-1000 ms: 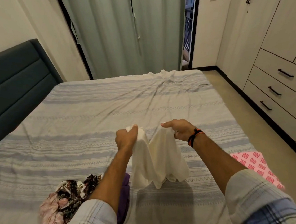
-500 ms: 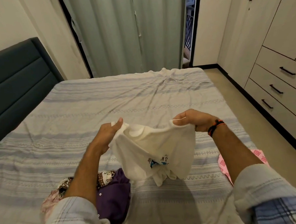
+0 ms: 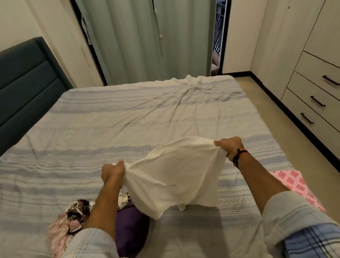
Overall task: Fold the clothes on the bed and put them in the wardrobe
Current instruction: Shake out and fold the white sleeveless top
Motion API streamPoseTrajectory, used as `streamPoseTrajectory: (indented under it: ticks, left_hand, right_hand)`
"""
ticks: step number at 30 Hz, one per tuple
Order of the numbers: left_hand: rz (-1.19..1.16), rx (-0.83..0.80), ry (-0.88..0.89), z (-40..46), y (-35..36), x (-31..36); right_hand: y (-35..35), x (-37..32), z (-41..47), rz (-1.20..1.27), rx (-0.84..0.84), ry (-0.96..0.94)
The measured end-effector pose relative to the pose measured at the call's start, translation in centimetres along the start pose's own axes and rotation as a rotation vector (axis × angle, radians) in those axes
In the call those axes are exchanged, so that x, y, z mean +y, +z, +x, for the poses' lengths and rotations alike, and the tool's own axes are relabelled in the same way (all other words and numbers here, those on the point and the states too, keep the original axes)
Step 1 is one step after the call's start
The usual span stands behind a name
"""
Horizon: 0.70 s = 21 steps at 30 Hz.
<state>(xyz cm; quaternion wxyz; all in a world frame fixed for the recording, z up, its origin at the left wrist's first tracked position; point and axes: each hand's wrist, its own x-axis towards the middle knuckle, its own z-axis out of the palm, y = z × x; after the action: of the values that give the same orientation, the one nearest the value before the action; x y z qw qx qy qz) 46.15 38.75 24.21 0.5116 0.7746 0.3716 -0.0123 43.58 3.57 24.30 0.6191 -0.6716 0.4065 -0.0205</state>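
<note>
One wide bed (image 3: 123, 123), covered in a wrinkled grey-and-lilac striped cotton sheet, fills most of the head view, with a dark teal padded headboard (image 3: 11, 90) along its left side and pale grey-green curtains (image 3: 147, 33) hanging beyond its far end. Along the right wall stands a cream laminate wardrobe (image 3: 320, 37) with tall doors and three drawers with black bar handles, separated from the bed by a strip of beige floor (image 3: 304, 157). Above the near part of the bed, a plain white cotton garment (image 3: 173, 174) is held stretched in the air between the two hands, its lower edge hanging just above the sheet; what kind of garment it is cannot be told. The left hand (image 3: 113, 171) has its fingers curled tight round the garment's left corner, and the right hand (image 3: 230, 146), with a black-and-orange band (image 3: 239, 156) on its wrist, grips the right corner in a closed fist. Both forearms come out of rolled-up pale checked shirt sleeves (image 3: 294, 218). Under the left forearm lies a crumpled dark purple garment (image 3: 131, 228), and just beside it, to the left, a bunched pink, black and white floral cloth (image 3: 68, 222). At the bed's near right edge lies a pink cloth with a white square pattern (image 3: 294, 181), well apart from the other two.
</note>
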Motion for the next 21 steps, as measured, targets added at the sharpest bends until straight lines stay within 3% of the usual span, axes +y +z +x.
streamPoseTrajectory:
  ticks: [7,12,21]
  left_hand:
    - [-0.037,-0.335,0.236,-1.7,3.2,0.9]
    - [-0.063,-0.453,0.306,-4.5,5.4,1.8]
    - [-0.098,-0.517,0.338,-7.1,7.3,2.9]
  right_hand:
    - [2.4,-0.5,-3.4,0.059,-0.389,-0.032]
    - [4.2,-0.6,-4.5,-0.020,-0.427,-0.097]
    - [6.4,-1.2,-5.9,-0.041,-0.497,-0.253]
